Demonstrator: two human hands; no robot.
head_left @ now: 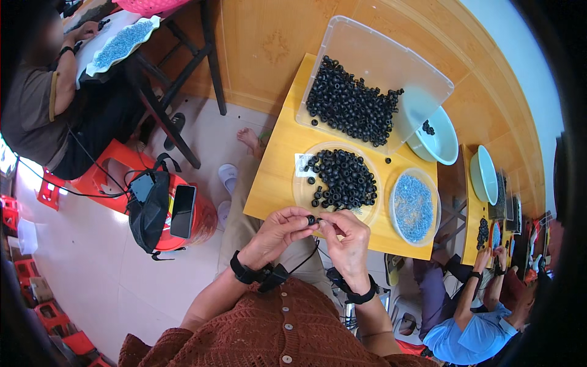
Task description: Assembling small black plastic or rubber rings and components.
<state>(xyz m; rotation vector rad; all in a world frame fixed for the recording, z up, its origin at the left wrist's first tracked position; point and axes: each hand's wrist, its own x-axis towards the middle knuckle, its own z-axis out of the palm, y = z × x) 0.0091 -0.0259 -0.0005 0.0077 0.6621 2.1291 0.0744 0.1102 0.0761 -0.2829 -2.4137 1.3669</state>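
Note:
Between my two hands, just over the table's near edge, is a small black ring-shaped part (311, 219). My left hand (282, 229) pinches it between thumb and fingertips. Close beside it, my right hand (346, 237) has its thumb and forefinger pressed together; whatever is in that pinch is too small to make out. Right beyond my hands, a heap of similar black parts (345, 180) lies on a round clear tray (301, 194). To the right of this stands a round clear container (435, 211) of small blue-and-clear pieces (413, 208).
A large clear bin (422, 64) of black parts stands at the table's (269, 183) far side, with a pale green basin (449, 137) beside it. On a red stool (205, 214) at left lie a black bag (150, 211) and a phone (183, 211). Co-workers sit at left and lower right.

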